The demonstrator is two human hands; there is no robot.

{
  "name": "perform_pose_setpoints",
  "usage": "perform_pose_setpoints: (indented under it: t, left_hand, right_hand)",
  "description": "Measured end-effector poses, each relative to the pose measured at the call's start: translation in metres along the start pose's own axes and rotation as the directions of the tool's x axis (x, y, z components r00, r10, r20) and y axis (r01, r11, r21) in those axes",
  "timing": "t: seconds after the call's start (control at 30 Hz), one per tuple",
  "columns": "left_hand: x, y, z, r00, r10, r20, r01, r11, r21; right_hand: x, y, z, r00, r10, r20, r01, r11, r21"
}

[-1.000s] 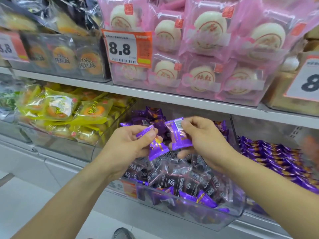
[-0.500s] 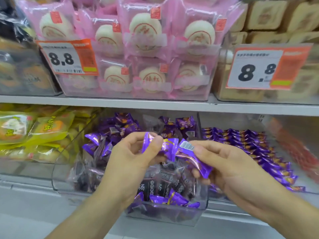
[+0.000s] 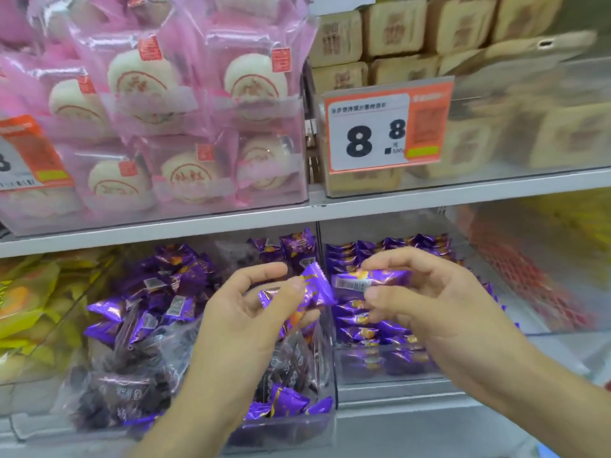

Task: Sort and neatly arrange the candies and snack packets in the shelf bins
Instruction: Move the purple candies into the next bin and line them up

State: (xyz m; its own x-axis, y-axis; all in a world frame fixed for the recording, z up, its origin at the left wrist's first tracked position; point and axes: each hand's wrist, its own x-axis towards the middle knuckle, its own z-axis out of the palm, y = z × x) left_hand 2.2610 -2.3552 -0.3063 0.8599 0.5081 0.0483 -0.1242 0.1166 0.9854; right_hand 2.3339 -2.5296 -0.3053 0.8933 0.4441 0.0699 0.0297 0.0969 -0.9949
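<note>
My left hand [image 3: 244,322] grips a few purple candy packets [image 3: 312,290] between thumb and fingers. My right hand [image 3: 426,302] pinches a single purple candy packet [image 3: 370,279] just to the right of them. Both hands hover over the lower shelf. Below the left hand is a clear bin [image 3: 281,428] mixing dark wrapped candies [image 3: 132,385] with loose purple packets. Below the right hand is a clear bin [image 3: 383,375] with purple packets [image 3: 360,325] lined up in neat rows.
The upper shelf [image 3: 297,216] holds pink bagged round pastries [image 3: 198,94] and tan boxed cakes [image 3: 396,31] behind an orange 8.8 price tag [image 3: 383,127]. Yellow snack packets [image 3: 26,305] fill the bin at lower left. Red and yellow goods blur at the right.
The view has swung right and closer to the shelf. My two hands have drawn slightly apart, the right one carrying its single packet over the tidy purple bin.
</note>
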Motion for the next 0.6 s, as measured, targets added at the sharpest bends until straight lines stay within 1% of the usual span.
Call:
perform_pose_setpoints:
  t: [0.13,0.23,0.33,0.43,0.53,0.6]
  left_hand:
    - [0.001,-0.001,0.01,0.998,-0.02,0.064,0.022,0.999,-0.029]
    - [-0.001,-0.002,0.018,0.997,-0.001,0.078,0.0,1.0,0.012]
    - [-0.003,-0.002,0.025,0.995,0.053,0.083,-0.058,0.997,0.047]
    - [-0.003,-0.004,0.028,0.993,0.098,0.068,-0.1,0.994,0.035]
    - [-0.003,-0.005,0.033,0.995,0.079,0.063,-0.082,0.996,0.044]
    - [-0.004,-0.007,0.035,0.997,0.063,0.048,-0.064,0.997,0.039]
  right_hand:
    - [-0.002,-0.001,-0.007,0.997,-0.043,0.067,0.035,0.992,0.122]
    - [-0.003,0.0,-0.012,0.995,-0.087,0.046,0.082,0.992,0.1]
    - [-0.004,0.001,-0.017,0.998,-0.06,0.028,0.056,0.989,0.14]
    - [-0.004,0.0,-0.021,0.998,-0.053,0.02,0.05,0.99,0.131]
    - [-0.006,-0.003,-0.023,0.998,-0.056,0.03,0.051,0.989,0.138]
    - [-0.006,-0.005,-0.025,0.999,-0.029,0.019,0.025,0.984,0.177]
